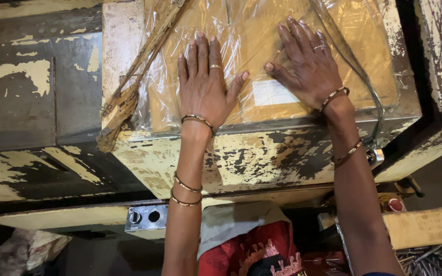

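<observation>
Both my hands lie flat, fingers spread, on a brown cardboard box (262,30) wrapped in clear plastic film. My left hand (203,84) presses the box's near left part. My right hand (308,64) rests to the right, its thumb just above a white label (272,93) on the box. Each hand wears a ring and bangles. The box sits on a worn cream-painted metal platform (251,158) with flaking paint.
A brown strap (129,97) hangs over the platform's left corner. A grey control box with two round buttons (146,217) sits below. Red and white cloth (251,245) lies under my arms. A pile of metal rods (431,260) is at the bottom right.
</observation>
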